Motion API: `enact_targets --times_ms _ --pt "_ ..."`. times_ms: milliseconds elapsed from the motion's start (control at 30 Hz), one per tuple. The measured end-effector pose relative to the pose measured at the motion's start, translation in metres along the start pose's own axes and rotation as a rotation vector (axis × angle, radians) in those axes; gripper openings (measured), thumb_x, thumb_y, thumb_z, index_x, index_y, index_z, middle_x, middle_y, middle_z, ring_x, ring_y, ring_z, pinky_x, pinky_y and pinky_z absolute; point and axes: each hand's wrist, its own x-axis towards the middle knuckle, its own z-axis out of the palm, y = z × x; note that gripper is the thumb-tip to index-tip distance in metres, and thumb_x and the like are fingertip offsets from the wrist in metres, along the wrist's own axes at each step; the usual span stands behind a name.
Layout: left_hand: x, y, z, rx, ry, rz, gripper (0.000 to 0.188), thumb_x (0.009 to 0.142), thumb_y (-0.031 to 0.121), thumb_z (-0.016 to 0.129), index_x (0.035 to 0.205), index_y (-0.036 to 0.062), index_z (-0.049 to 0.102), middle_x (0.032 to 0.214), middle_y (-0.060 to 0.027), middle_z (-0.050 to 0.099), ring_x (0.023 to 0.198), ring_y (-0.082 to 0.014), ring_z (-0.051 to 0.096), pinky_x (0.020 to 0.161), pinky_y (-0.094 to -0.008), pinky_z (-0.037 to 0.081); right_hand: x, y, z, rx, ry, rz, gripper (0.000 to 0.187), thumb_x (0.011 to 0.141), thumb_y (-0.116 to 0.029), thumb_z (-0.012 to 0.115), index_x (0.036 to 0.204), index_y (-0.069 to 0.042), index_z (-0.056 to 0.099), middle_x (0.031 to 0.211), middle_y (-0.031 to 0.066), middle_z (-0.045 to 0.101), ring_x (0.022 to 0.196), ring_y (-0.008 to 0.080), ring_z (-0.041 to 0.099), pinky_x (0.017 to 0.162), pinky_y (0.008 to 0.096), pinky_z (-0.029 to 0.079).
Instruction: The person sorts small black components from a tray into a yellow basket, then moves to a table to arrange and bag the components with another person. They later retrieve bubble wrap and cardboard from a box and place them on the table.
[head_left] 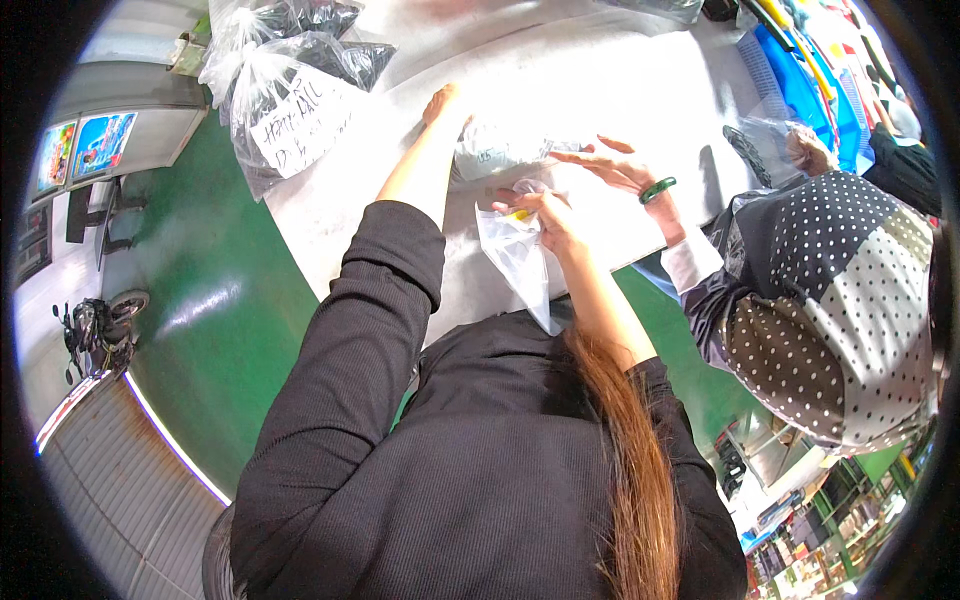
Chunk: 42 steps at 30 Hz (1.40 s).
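My right hand (552, 220) is closed on a clear plastic bag (512, 250), which hangs down over the near edge of the table toward my body. A small yellow bit shows at its fingers. My left hand (441, 104) is farther forward over the white table, beside the far left end of a clear-wrapped packet (503, 146) with dark marks on it. The fingers of that hand are bent and mostly hidden, so its grip is unclear. From the right, a co-worker's hand (615, 166) with a green bangle reaches to the packet's right end, fingers spread.
Large clear bags of dark goods (300, 100), one with a handwritten label, fill the table's far left. The co-worker, in a polka-dot head covering (850, 270), stands close on my right. Blue and yellow items (810, 70) lie at the far right. Left is green floor (220, 310).
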Motion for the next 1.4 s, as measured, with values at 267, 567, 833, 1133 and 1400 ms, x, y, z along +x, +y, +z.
enact_targets --times_ms 267,567,833,1133,1400 --pt "0.007 0.010 -0.003 -0.092 -0.039 -0.154 0.027 0.071 0.025 0.056 0.086 0.0052 0.067 0.094 -0.0119 0.066 0.094 -0.0243 0.062 0.079 -0.0344 0.048 0.004 0.002 0.004 0.082 -0.111 0.025 0.042 0.077 0.000 0.056 0.113 0.011 0.040 0.101 0.0246 0.058 0.095 0.0308 0.060 0.080 0.0383 0.052" --pt "0.019 0.006 0.001 -0.029 -0.098 -0.120 0.046 0.070 0.044 0.059 0.098 0.0070 0.065 0.095 -0.0141 0.065 0.092 -0.0255 0.062 0.079 -0.0371 0.047 0.008 0.002 0.028 0.148 0.062 -0.124 0.068 0.070 -0.031 0.076 0.117 0.005 0.044 0.103 0.0122 0.058 0.089 0.0178 0.058 0.077 0.0304 0.047" --pt "-0.003 0.009 -0.007 -0.103 -0.006 -0.133 0.050 0.070 0.045 0.058 0.098 0.0034 0.065 0.098 -0.0187 0.063 0.095 -0.0260 0.062 0.080 -0.0378 0.047 0.044 0.014 0.013 0.016 0.163 -0.166 0.079 0.068 -0.036 0.076 0.121 0.009 0.038 0.111 0.0179 0.053 0.099 0.0216 0.054 0.082 0.0349 0.046" --pt "0.017 -0.010 0.008 -0.107 -0.014 -0.065 0.054 0.068 0.046 0.061 0.093 -0.0023 0.064 0.098 -0.0238 0.061 0.097 -0.0315 0.060 0.080 -0.0409 0.048 0.042 0.011 0.021 -0.069 0.332 -0.120 0.088 0.070 -0.034 0.076 0.130 0.006 0.025 0.118 0.0167 0.047 0.101 0.0225 0.053 0.082 0.0360 0.047" --pt "0.001 -0.007 0.001 -0.099 -0.034 -0.101 0.058 0.071 0.050 0.058 0.103 0.0008 0.062 0.108 -0.0207 0.059 0.104 -0.0314 0.056 0.087 -0.0383 0.044 0.019 0.003 0.031 0.059 0.161 -0.086 0.067 0.072 -0.031 0.075 0.116 0.006 0.043 0.111 0.0148 0.052 0.097 0.0205 0.056 0.074 0.0353 0.049"
